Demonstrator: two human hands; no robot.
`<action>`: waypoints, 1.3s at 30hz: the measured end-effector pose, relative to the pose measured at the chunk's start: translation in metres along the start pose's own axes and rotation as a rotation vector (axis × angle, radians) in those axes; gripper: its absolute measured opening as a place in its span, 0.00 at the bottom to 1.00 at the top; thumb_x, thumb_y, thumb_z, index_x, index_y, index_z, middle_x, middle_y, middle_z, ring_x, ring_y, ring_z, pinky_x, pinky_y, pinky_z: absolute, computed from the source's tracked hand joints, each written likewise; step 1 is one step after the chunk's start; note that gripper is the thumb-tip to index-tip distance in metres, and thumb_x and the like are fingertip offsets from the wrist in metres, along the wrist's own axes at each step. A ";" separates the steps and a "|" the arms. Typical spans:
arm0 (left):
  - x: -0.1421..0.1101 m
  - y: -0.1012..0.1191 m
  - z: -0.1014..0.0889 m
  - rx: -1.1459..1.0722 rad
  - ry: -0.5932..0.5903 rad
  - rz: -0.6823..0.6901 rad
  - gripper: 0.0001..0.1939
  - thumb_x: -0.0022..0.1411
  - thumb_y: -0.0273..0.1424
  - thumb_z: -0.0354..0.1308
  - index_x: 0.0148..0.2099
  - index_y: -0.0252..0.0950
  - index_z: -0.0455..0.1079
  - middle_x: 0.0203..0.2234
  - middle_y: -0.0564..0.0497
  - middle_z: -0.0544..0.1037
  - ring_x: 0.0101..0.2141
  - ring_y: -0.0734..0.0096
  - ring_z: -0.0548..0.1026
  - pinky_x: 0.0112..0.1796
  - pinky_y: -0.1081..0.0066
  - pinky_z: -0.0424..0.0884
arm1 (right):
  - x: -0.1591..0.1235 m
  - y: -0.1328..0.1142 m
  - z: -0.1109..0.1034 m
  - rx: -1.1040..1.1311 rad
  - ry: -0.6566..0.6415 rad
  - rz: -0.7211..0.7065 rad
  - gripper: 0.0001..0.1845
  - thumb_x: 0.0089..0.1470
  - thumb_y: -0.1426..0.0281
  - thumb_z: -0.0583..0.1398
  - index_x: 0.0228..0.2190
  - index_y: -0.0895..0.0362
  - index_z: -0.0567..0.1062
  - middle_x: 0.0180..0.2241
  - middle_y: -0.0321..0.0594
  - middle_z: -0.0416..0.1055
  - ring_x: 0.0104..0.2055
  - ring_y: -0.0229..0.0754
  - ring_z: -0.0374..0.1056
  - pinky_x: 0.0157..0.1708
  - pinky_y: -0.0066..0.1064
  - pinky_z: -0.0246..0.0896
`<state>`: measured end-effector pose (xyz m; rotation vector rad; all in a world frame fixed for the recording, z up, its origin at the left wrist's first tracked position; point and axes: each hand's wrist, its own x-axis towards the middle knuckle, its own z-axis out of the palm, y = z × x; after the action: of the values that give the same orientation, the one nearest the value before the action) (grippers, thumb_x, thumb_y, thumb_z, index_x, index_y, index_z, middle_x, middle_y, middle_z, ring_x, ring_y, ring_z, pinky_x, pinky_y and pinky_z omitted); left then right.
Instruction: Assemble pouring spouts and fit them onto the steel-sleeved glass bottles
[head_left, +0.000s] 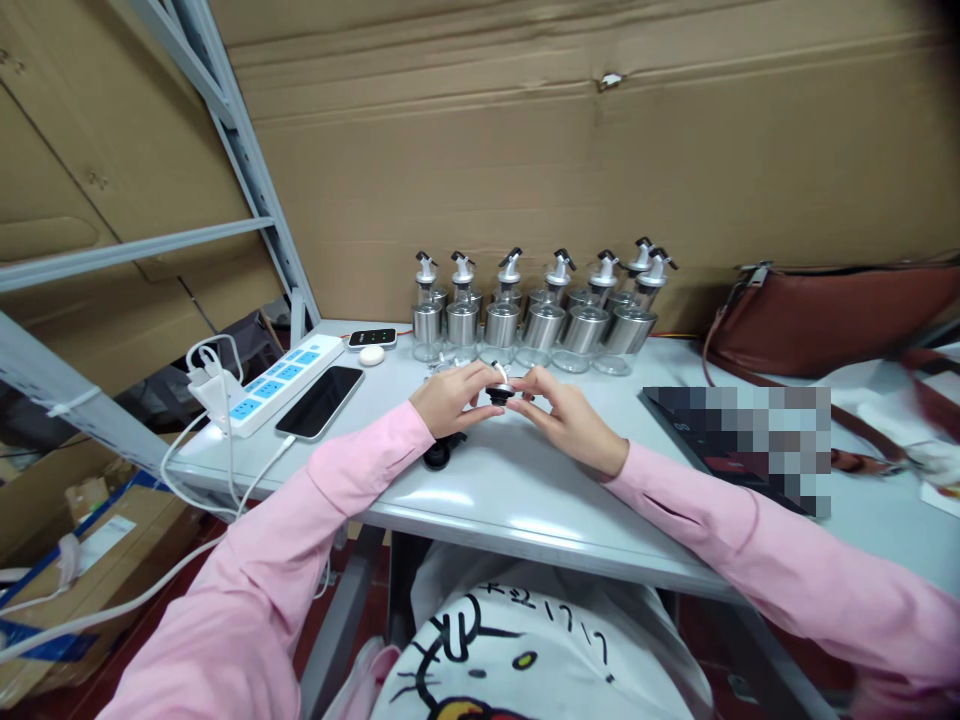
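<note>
Above the front of the light grey table [517,490], my left hand [457,397] and my right hand [568,415] pinch a small bottle pourer [499,394] between them. It has a black ribbed stopper below and a silver part above, with a pale spout. Under my left wrist lie black stopper parts [437,455], partly hidden. Beyond my left hand are small clear and silver pieces [450,362], too small to make out. Behind both hands stand glass bottles [501,325] with steel sleeves; several carry silver pourers with black levers.
On the left lie a power strip [289,380], a black phone [321,402] on a white cable, a small display device [373,339] and a white round case [371,355]. A dark, partly blurred tablet-like object [712,430] and a brown bag [832,320] are on the right.
</note>
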<state>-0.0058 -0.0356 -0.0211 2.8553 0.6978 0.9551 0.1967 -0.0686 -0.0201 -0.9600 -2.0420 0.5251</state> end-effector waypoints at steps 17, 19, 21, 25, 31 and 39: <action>0.002 0.002 -0.005 0.183 -0.072 -0.061 0.12 0.57 0.34 0.53 0.43 0.35 0.65 0.39 0.47 0.74 0.32 0.70 0.71 0.44 0.66 0.61 | 0.015 0.058 -0.022 -0.623 -0.050 0.132 0.10 0.51 0.75 0.57 0.32 0.56 0.78 0.38 0.45 0.75 0.41 0.52 0.67 0.40 0.40 0.58; 0.002 0.002 -0.004 0.175 -0.078 -0.045 0.13 0.59 0.35 0.53 0.44 0.35 0.65 0.41 0.46 0.74 0.33 0.70 0.71 0.45 0.66 0.60 | 0.015 0.058 -0.023 -0.669 -0.069 0.140 0.11 0.51 0.76 0.57 0.34 0.56 0.78 0.39 0.46 0.75 0.43 0.53 0.66 0.38 0.40 0.57; 0.001 0.001 -0.003 0.168 -0.088 -0.034 0.14 0.60 0.36 0.53 0.46 0.35 0.66 0.43 0.46 0.73 0.34 0.70 0.71 0.46 0.66 0.60 | 0.015 0.058 -0.024 -0.685 -0.097 0.152 0.12 0.51 0.75 0.57 0.35 0.56 0.78 0.40 0.46 0.74 0.44 0.54 0.65 0.37 0.40 0.57; 0.001 -0.001 -0.003 0.163 -0.119 -0.034 0.15 0.62 0.38 0.53 0.47 0.36 0.66 0.44 0.45 0.72 0.31 0.72 0.70 0.47 0.65 0.59 | 0.014 0.057 -0.024 -0.689 -0.131 0.177 0.10 0.52 0.72 0.57 0.35 0.56 0.78 0.41 0.45 0.75 0.45 0.54 0.65 0.37 0.41 0.56; 0.001 -0.001 -0.003 0.160 -0.124 -0.020 0.15 0.62 0.39 0.53 0.47 0.35 0.66 0.43 0.45 0.72 0.27 0.75 0.68 0.46 0.65 0.59 | 0.014 0.054 -0.024 -0.696 -0.145 0.217 0.07 0.51 0.71 0.58 0.32 0.55 0.77 0.39 0.42 0.76 0.44 0.54 0.64 0.38 0.41 0.54; 0.000 -0.002 -0.002 0.166 -0.136 -0.007 0.14 0.62 0.37 0.53 0.47 0.35 0.66 0.43 0.46 0.71 0.26 0.77 0.67 0.45 0.65 0.60 | 0.015 0.050 -0.026 -0.726 -0.144 0.227 0.06 0.49 0.74 0.59 0.27 0.55 0.76 0.36 0.39 0.76 0.43 0.50 0.65 0.36 0.36 0.50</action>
<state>-0.0075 -0.0342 -0.0201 3.0217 0.8076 0.7257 0.2336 -0.0252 -0.0293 -1.6264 -2.3106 -0.0642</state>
